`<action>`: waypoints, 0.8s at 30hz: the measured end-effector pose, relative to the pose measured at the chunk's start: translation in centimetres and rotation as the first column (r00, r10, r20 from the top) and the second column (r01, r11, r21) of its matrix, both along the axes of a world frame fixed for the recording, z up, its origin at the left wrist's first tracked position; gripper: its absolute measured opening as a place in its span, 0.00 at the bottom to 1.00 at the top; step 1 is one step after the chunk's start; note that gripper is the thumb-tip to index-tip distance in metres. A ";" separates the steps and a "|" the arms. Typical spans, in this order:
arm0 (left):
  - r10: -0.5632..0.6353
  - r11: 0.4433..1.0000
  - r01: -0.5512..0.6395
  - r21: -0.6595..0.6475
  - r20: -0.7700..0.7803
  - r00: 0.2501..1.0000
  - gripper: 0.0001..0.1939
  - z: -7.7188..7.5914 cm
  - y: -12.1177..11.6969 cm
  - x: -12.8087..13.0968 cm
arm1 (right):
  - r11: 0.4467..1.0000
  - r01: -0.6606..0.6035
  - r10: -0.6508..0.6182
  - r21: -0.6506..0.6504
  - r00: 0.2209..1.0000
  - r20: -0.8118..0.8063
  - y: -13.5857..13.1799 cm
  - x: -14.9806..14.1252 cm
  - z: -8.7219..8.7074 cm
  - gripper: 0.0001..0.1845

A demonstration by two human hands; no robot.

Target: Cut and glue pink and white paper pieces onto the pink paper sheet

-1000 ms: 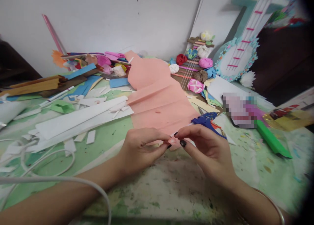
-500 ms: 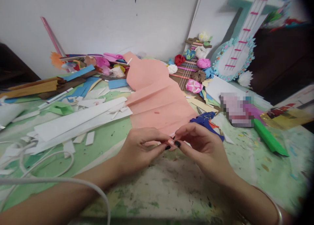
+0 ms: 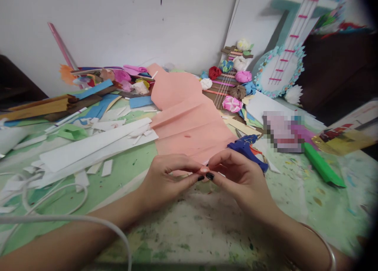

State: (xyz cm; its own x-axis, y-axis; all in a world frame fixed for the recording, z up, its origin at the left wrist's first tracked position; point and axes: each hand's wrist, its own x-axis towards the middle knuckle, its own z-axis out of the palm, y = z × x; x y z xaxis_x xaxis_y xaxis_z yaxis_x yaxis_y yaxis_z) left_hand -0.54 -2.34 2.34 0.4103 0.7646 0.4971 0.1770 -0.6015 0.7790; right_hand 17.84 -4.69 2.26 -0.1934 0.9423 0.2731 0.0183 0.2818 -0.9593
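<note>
My left hand (image 3: 167, 179) and my right hand (image 3: 240, 177) meet in front of me, thumbs and fingertips pressed together. Between them they pinch a small pink paper piece (image 3: 204, 169), mostly hidden by the fingers; its exact shape I cannot make out. Just beyond my hands lies a large peach-pink paper cutout (image 3: 189, 121), rounded at the far end and creased across its wider near part. Whether the pinched piece joins this cutout I cannot tell. Close to my right fingers rests a dark blue object (image 3: 246, 147), partly covered by my hand.
White paper strips (image 3: 97, 145) and scraps lie left, with a white cable (image 3: 100, 219) crossing my left forearm. Paper flowers (image 3: 232, 104) on a stringed craft stand at the back, beside a teal paper instrument (image 3: 280, 70). A green folded strip (image 3: 323, 164) lies right.
The view has shifted very slightly. Both hands keep their pinch on the small pink paper piece, with only a tiny movement of the right fingertips.
</note>
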 end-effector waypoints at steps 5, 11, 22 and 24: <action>-0.002 1.000 0.002 0.013 0.011 1.000 0.06 0.0 0.0 0.0 | 0.999 -0.030 0.028 -0.040 0.999 -0.036 0.0 0.1 -0.2 0.05; 0.041 0.993 -0.042 0.115 0.014 0.999 0.05 0.0 -0.1 0.0 | 0.973 0.122 -0.145 0.195 0.984 0.104 -0.1 0.1 -0.4 0.07; 0.036 0.950 -0.036 0.311 0.005 0.999 0.10 -0.3 -0.1 -0.1 | 0.871 0.120 -0.271 0.476 0.925 0.264 -0.6 0.0 -0.1 0.07; 0.038 0.951 -0.037 0.308 0.003 0.999 0.10 -0.3 -0.1 -0.1 | 0.874 0.126 -0.271 0.470 0.928 0.256 -0.6 0.0 -0.2 0.07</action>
